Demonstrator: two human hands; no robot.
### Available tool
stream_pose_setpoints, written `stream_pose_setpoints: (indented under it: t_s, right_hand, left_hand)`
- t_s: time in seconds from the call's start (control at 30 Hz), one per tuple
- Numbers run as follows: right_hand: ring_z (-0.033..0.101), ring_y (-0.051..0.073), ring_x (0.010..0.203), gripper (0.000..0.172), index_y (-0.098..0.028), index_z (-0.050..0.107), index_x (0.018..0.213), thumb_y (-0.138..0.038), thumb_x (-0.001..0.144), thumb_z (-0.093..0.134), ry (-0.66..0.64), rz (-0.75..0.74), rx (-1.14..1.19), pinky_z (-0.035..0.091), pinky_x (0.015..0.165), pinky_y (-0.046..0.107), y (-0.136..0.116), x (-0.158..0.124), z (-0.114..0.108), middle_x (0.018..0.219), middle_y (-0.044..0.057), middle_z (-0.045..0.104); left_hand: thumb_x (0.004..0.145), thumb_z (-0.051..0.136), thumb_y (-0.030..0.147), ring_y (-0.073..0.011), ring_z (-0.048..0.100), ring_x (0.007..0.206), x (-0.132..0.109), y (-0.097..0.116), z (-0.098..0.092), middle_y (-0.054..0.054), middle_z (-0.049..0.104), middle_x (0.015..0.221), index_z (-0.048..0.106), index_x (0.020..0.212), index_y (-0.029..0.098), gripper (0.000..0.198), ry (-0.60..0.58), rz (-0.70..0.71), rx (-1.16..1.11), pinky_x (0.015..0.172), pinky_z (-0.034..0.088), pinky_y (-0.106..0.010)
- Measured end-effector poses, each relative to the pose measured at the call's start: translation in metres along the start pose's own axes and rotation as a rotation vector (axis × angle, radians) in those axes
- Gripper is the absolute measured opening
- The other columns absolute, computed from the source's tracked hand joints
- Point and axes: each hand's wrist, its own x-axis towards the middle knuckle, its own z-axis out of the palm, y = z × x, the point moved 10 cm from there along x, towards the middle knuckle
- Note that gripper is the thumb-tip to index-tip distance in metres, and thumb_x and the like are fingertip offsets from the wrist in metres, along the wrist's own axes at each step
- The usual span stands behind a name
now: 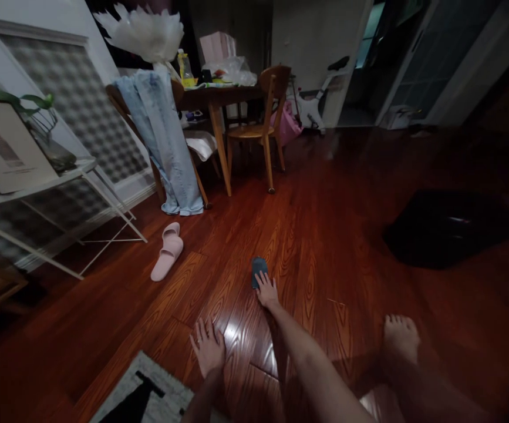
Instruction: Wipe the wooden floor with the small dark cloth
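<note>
My right hand point(266, 292) reaches forward over the wood floor point(307, 258), with its fingers stretched out on the near part of a flat, dark blue-grey rectangular piece point(259, 265). Whether that piece is a folded cloth or something stiff, I cannot tell; my fingers cover its near right corner. Lower and to the left, my left hand point(210, 349) lies palm down on the shiny boards, fingers spread, holding nothing. A bare foot point(401, 336) shows at the right.
A pink slipper point(167, 252) lies left of the piece. Jeans point(166, 135) hang over a chair by the table point(214, 117); another wooden chair point(260, 126) stands beside it. At left is a white side table point(100, 170), at right a black object point(448, 229), below a patterned rug point(126, 376).
</note>
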Motion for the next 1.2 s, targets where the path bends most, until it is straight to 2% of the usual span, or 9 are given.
stream_pose_setpoints:
  t_s: [0.27,0.43,0.57,0.7,0.87,0.97,1.07,1.13,1.2]
  right_hand:
    - [0.013,0.021,0.161,0.065,-0.03,0.022,0.166,-0.027,0.101,0.029,0.062,0.267,-0.035,0.017,0.127,0.051,0.123,-0.06,-0.016,0.176,0.002,0.013]
    - [0.019,0.023,0.16,0.065,-0.027,0.028,0.165,-0.025,0.1,0.026,0.167,0.474,-0.03,0.021,0.126,0.052,0.192,-0.102,-0.037,0.175,0.005,0.019]
    - [0.026,0.03,0.157,0.065,-0.018,0.033,0.163,-0.024,0.099,0.024,0.294,0.647,-0.019,0.025,0.123,0.057,0.232,-0.136,-0.056,0.172,0.014,0.028]
    - [0.026,0.036,0.156,0.065,-0.007,0.032,0.161,-0.026,0.1,0.023,0.418,0.763,0.015,0.027,0.121,0.061,0.247,-0.151,-0.072,0.168,0.024,0.032]
    - [0.025,0.047,0.154,0.072,0.01,0.029,0.156,-0.035,0.1,0.031,0.48,0.817,0.077,0.027,0.12,0.065,0.233,-0.125,-0.084,0.162,0.04,0.028]
    - [0.028,0.047,0.153,0.072,0.006,0.032,0.157,-0.038,0.1,0.036,0.438,0.729,0.084,0.028,0.119,0.065,0.202,-0.087,-0.088,0.162,0.039,0.029]
    - [0.029,0.041,0.154,0.068,-0.003,0.037,0.157,-0.041,0.101,0.046,0.332,0.531,0.063,0.026,0.123,0.059,0.145,-0.041,-0.081,0.164,0.032,0.032]
    - [0.027,0.037,0.156,0.068,-0.008,0.036,0.159,-0.042,0.102,0.051,0.245,0.361,0.047,0.023,0.125,0.057,0.094,-0.013,-0.067,0.167,0.025,0.031]
    - [0.021,0.035,0.158,0.07,-0.005,0.033,0.16,-0.044,0.104,0.048,0.153,0.175,0.044,0.02,0.127,0.053,0.035,0.009,-0.046,0.17,0.024,0.027]
  left_hand:
    - [0.098,0.029,0.032,-0.0292,0.032,0.156,0.0,0.0,-0.008,-0.019,0.042,0.165,0.045,0.154,0.014,0.06,-0.03,-0.019,-0.006,0.129,0.019,-0.059]
    - [0.098,0.028,0.032,-0.0286,0.034,0.156,0.0,0.002,-0.014,-0.019,0.045,0.163,0.047,0.152,0.013,0.06,-0.016,-0.03,-0.024,0.129,0.02,-0.057]
    - [0.099,0.027,0.032,-0.0283,0.032,0.157,-0.001,0.002,-0.014,-0.019,0.045,0.164,0.048,0.152,0.014,0.06,0.001,-0.028,-0.045,0.129,0.019,-0.058]
    - [0.098,0.03,0.032,-0.0278,0.034,0.156,-0.001,0.0,-0.01,-0.018,0.047,0.162,0.049,0.151,0.016,0.059,0.014,-0.025,-0.051,0.129,0.021,-0.058]
    - [0.096,0.036,0.033,-0.0285,0.036,0.155,0.0,0.0,-0.008,-0.016,0.049,0.161,0.053,0.149,0.019,0.057,0.039,-0.013,-0.062,0.129,0.024,-0.059]
    - [0.096,0.036,0.032,-0.0291,0.037,0.154,0.0,0.002,-0.012,-0.016,0.051,0.16,0.053,0.149,0.02,0.057,0.045,-0.014,-0.076,0.129,0.025,-0.06]
    - [0.096,0.035,0.031,-0.0303,0.037,0.154,0.0,0.005,-0.016,-0.019,0.049,0.161,0.053,0.149,0.017,0.057,0.025,-0.018,-0.087,0.129,0.024,-0.062]
    - [0.096,0.035,0.031,-0.03,0.034,0.156,-0.001,0.006,-0.018,-0.019,0.047,0.162,0.052,0.15,0.016,0.058,0.001,-0.019,-0.091,0.129,0.023,-0.062]
    - [0.097,0.037,0.031,-0.029,0.03,0.158,-0.001,0.006,-0.018,-0.018,0.045,0.164,0.05,0.151,0.017,0.058,-0.028,-0.024,-0.089,0.13,0.02,-0.062]
